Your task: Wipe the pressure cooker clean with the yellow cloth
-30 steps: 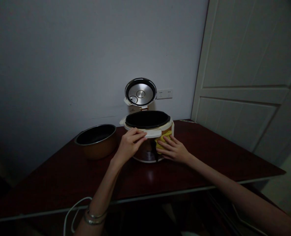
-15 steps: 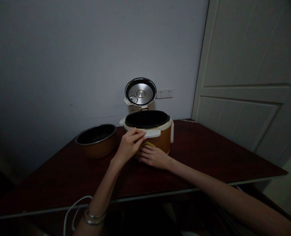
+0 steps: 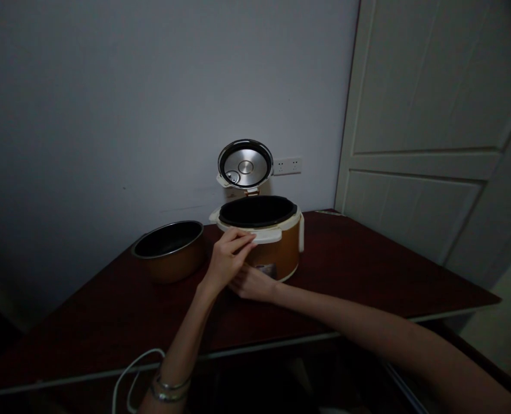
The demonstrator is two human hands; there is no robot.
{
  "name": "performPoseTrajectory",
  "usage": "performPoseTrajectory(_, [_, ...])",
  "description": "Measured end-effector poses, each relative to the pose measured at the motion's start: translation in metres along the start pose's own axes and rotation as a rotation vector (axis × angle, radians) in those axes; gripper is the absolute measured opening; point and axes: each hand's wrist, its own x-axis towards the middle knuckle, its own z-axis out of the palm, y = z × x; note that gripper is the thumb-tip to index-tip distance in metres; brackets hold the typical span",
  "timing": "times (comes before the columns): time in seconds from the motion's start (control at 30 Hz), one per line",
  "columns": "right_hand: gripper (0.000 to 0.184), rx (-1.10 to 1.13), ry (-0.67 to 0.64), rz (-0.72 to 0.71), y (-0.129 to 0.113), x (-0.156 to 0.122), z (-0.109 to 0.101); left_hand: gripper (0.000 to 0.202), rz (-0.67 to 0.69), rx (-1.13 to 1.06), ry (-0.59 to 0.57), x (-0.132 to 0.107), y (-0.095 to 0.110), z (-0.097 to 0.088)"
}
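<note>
An orange-and-white rice cooker (image 3: 286, 253) stands on the dark red table, its lid (image 3: 249, 167) raised and its dark inside showing. My left hand (image 3: 229, 256) is closed at the white front handle (image 3: 266, 236), thumb and fingertips pinched at its left end. Below it, my right hand (image 3: 253, 283) is closed against the cooker's lower front, beside a greyish panel (image 3: 267, 270). The left hand partly covers its fingers. A yellowish cloth showed under these fingers a moment ago; it is hidden now. To the left sits the inner pot (image 3: 175, 261), apart from the cooker.
A wall socket (image 3: 287, 166) is behind the cooker, right of the lid. A panelled door (image 3: 414, 172) borders the table's right side. White cable (image 3: 128, 368) hangs at the front edge of the table (image 3: 367, 276), near my left forearm.
My right hand has slid down and left along the cooker's front, uncovering the greyish panel. The yellowish cloth has gone out of sight. My left hand stays at the handle.
</note>
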Motion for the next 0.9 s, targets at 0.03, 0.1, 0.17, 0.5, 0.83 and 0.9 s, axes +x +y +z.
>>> performPoseTrajectory(0.03, [0.020, -0.036, 0.023, -0.071, 0.005, -0.016, -0.009, 0.018, 0.001, 0.000, 0.009, -0.001, 0.000, 0.001])
performPoseTrajectory(0.1, [0.024, -0.082, 0.103, -0.133, 0.015, -0.049, -0.028, 0.018, 0.005, 0.001, 0.027, -0.002, 0.000, 0.002])
performPoseTrajectory(0.17, [0.029, -0.088, 0.115, -0.152, 0.027, -0.079, -0.043, 0.017, 0.011, 0.001, 0.039, -0.002, 0.000, 0.003])
performPoseTrajectory(0.5, [0.041, 0.059, 0.024, 0.178, 0.059, -0.189, -0.052, 0.018, 0.008, -0.002, 0.061, -0.003, 0.002, 0.005])
performPoseTrajectory(0.83, [0.053, 0.164, 0.391, 0.659, 0.014, -0.113, -0.063, 0.019, -0.014, -0.018, 0.101, -0.008, 0.001, 0.008])
performPoseTrajectory(0.9, [0.052, 0.155, 0.402, 0.685, -0.005, -0.083, -0.060, 0.020, -0.017, -0.017, 0.100, -0.008, 0.001, 0.009])
